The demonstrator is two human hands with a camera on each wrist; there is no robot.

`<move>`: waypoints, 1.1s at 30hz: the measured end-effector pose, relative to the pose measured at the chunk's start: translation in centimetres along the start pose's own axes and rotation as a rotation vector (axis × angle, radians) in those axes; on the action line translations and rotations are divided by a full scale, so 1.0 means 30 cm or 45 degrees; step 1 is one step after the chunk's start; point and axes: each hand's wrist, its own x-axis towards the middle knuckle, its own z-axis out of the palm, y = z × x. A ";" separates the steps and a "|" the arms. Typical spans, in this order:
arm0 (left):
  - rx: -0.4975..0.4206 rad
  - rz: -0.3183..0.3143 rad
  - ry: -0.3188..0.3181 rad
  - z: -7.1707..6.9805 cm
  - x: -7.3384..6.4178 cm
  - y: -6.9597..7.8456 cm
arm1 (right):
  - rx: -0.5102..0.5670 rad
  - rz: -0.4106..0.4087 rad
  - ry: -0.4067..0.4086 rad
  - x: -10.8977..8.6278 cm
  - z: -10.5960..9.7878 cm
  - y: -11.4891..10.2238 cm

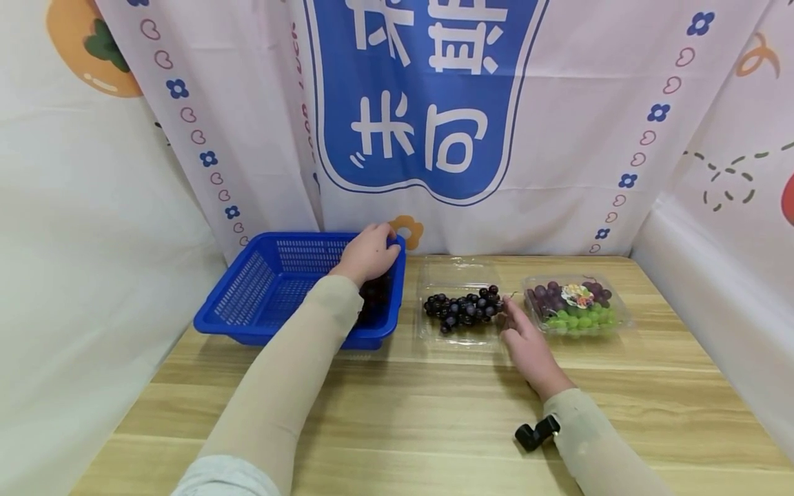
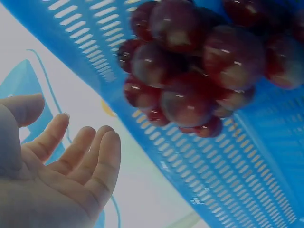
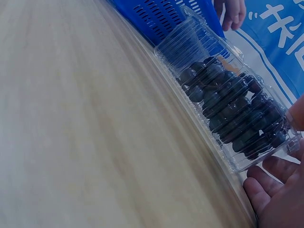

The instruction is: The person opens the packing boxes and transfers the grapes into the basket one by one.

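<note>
My left hand (image 1: 370, 252) is over the right side of a blue basket (image 1: 214, 313). In the left wrist view its fingers (image 2: 107, 166) are spread and loosely bent, with nothing in them. A bunch of red grapes (image 2: 187, 102) lies in the basket, mostly hidden by my arm in the head view. My right hand (image 1: 527, 351) is at the right end of a clear plastic box (image 1: 455, 275), its fingertips by the box's edge. Inside that box lies a bunch of black grapes (image 1: 459, 310). The right fingers are slightly bent; whether they touch the box is unclear.
Right of my right hand sits a second clear box (image 1: 623, 320) with purple and green grapes and a sticker. All stand on a wooden table (image 1: 397, 420). A printed cloth (image 1: 558, 172) hangs behind, and white walls flank both sides.
</note>
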 end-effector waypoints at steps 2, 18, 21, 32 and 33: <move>0.005 0.026 -0.005 -0.005 -0.005 0.019 | -0.005 0.002 0.000 0.001 0.000 0.003; 0.169 0.338 -0.128 -0.030 -0.048 0.172 | -0.044 0.031 -0.016 0.010 0.003 0.014; 0.192 0.382 -0.156 -0.026 -0.060 0.214 | -0.054 0.034 -0.009 0.006 -0.002 0.017; 0.283 0.488 -0.263 -0.003 -0.097 0.295 | -0.059 0.020 0.001 0.005 -0.001 0.009; 0.284 0.490 -0.268 0.002 -0.099 0.301 | -0.060 0.019 0.001 0.004 -0.001 0.008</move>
